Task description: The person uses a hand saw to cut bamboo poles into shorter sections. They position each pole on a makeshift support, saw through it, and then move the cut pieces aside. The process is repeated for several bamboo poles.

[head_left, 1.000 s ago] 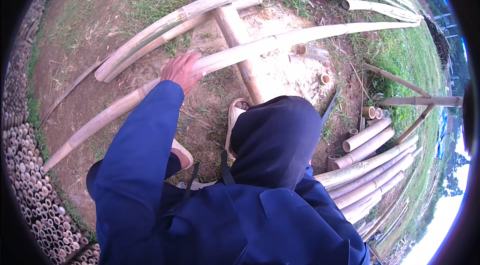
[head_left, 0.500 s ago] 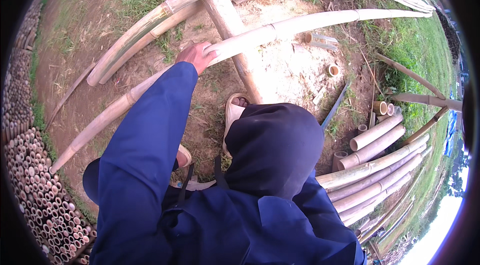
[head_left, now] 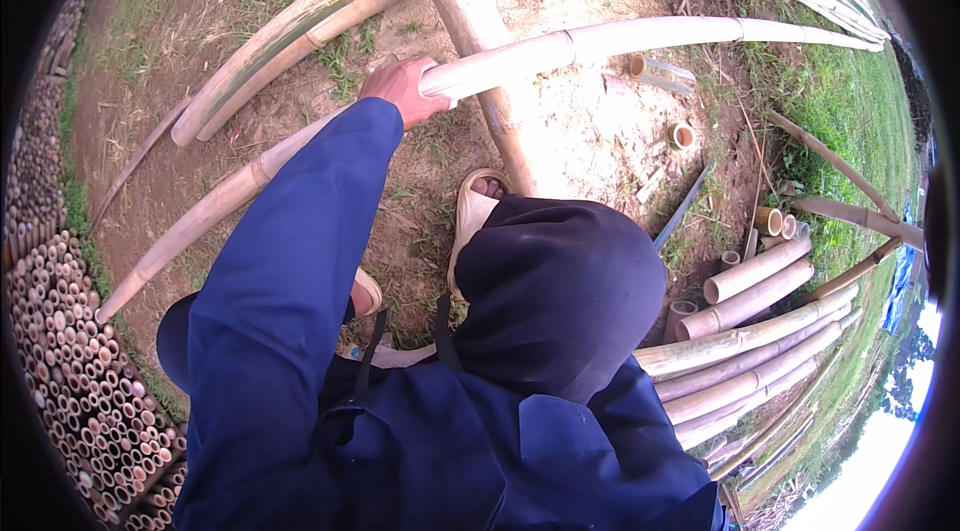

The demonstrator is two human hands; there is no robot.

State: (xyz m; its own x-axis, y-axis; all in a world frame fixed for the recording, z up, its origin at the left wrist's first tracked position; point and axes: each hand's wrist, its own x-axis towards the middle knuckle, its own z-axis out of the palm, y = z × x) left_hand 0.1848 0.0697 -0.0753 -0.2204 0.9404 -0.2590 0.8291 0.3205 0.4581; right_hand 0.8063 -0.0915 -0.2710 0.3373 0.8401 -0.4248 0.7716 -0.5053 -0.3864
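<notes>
- Head view: we find the left hand (head_left: pixel 402 91) wrapped over a long bamboo pole (head_left: pixel 640 35) and gripping it; the underside of the grip is hidden from us.
- We place the bamboo pole slantwise ahead of the person, from low on the left, near a stack of bamboo tubes (head_left: pixel 95 381), up to the grass on the right.
- We record the pole crossing above a thick log (head_left: pixel 470 16), just to the right of the gripping hand.
- We cannot see the right hand, so we cannot tell its grip; only the blue right sleeve (head_left: pixel 640 411) shows, beside a knee in dark trousers (head_left: pixel 560 281).
- We note a sandal (head_left: pixel 466 231) on the ground near the log's lower end.
- Beyond the pole, we list two bamboo lengths lying side by side (head_left: pixel 300 36).
- On the right, we list a cut bamboo ring (head_left: pixel 682 137), a dark narrow blade (head_left: pixel 684 205) near the knee, and short bamboo sections (head_left: pixel 758 276) piled beside longer poles (head_left: pixel 750 339).
</notes>
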